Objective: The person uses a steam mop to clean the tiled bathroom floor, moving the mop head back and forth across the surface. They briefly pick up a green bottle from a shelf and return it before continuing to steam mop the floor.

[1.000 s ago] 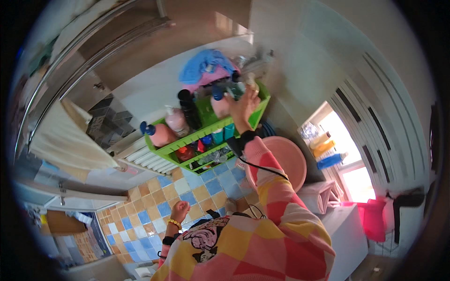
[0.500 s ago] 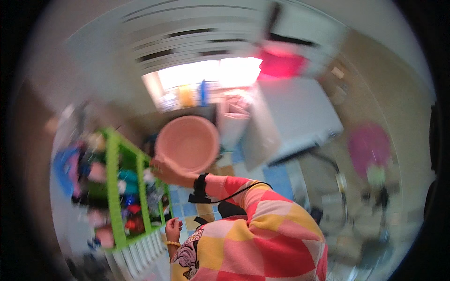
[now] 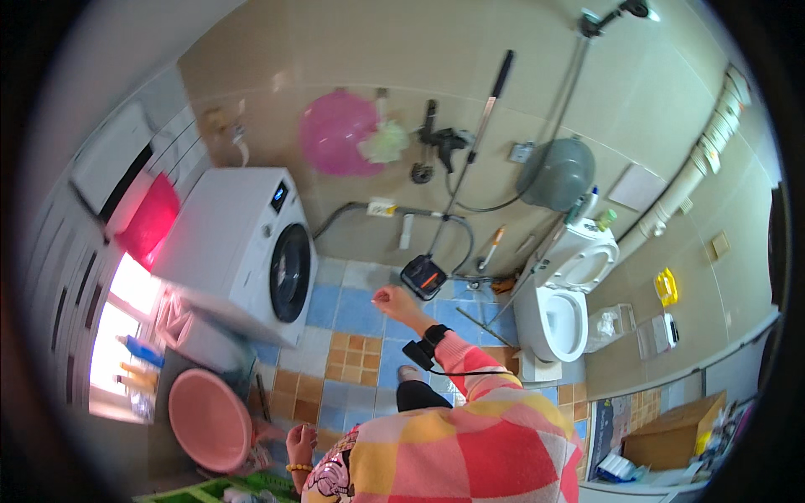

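Black-headed with an orange stripe, one floor tool [image 3: 423, 277] stands at centre frame, just above the right hand [image 3: 399, 305]. One round pink basin [image 3: 207, 419] sits lower left, near the left hand [image 3: 301, 444]. Both hands curl; whether they close on anything, I cannot tell. One washing machine [image 3: 239, 243] stands left, one toilet [image 3: 563, 327] right.

Fisheye view, as I receive it remotely: room light moderate and diffuse. Daylight enters at left through the window [image 3: 105, 352], which is overexposed to white; the wall [image 3: 453, 67] shows soft gloss. I see the right hand [image 3: 402, 305] with little blur; straight edges bow, corners fall to black.
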`<move>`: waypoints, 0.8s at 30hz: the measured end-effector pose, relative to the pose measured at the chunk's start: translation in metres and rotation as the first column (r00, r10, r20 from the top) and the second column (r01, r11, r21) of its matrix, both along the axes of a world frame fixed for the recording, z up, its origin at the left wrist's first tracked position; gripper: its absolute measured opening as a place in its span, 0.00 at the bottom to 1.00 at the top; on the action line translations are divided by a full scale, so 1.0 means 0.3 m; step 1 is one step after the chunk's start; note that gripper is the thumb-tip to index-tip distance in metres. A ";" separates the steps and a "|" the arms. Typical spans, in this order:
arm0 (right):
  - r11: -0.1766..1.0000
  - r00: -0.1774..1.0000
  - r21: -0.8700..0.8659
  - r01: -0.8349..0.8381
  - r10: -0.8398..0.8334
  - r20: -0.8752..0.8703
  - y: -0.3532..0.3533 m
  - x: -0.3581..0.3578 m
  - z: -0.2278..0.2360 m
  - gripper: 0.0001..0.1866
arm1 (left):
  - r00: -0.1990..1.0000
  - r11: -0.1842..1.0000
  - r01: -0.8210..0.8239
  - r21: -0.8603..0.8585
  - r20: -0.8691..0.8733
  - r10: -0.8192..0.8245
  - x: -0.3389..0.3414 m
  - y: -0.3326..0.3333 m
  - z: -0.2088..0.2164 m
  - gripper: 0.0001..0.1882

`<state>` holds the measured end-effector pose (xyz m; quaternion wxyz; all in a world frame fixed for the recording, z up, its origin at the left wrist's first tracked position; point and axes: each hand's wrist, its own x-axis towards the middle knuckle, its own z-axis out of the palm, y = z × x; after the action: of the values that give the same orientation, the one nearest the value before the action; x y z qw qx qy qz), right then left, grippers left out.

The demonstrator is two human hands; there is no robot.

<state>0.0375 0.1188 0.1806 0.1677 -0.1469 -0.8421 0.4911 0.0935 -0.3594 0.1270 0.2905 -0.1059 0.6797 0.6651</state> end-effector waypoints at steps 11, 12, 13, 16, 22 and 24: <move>0.685 0.614 0.123 0.718 -0.540 -0.576 1.693 0.354 0.950 0.10 | 0.854 0.872 0.484 -0.076 -0.177 -0.489 -0.285 1.193 0.085 0.10; 0.653 0.554 0.069 0.754 -0.577 -0.600 1.822 0.356 1.068 0.11 | 0.818 0.844 0.534 -0.045 -0.224 -0.530 -0.283 1.315 0.114 0.12; 0.627 0.490 0.003 0.779 -0.607 -0.625 1.932 0.354 1.181 0.12 | 0.782 0.812 0.583 -0.014 -0.260 -0.566 -0.285 1.419 0.147 0.13; 0.475 0.350 0.060 0.878 -0.552 -0.757 2.163 0.353 1.478 0.15 | 0.734 0.764 0.645 -0.001 -0.277 -0.620 -0.278 1.624 0.226 0.13; 0.295 0.156 0.029 0.955 -0.421 -0.894 2.327 0.305 1.919 0.27 | 0.723 0.759 0.645 -0.091 -0.248 -0.645 -0.325 1.787 0.191 0.14; 0.224 0.153 0.072 0.972 -0.368 -0.917 2.342 0.291 2.007 0.31 | 0.719 0.752 0.648 -0.118 -0.232 -0.656 -0.358 1.814 0.153 0.14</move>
<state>0.1248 0.8214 0.7828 0.7598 -0.2580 -0.5967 -0.0060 -0.0140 0.1849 0.1728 0.4128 0.2236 0.7147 0.5185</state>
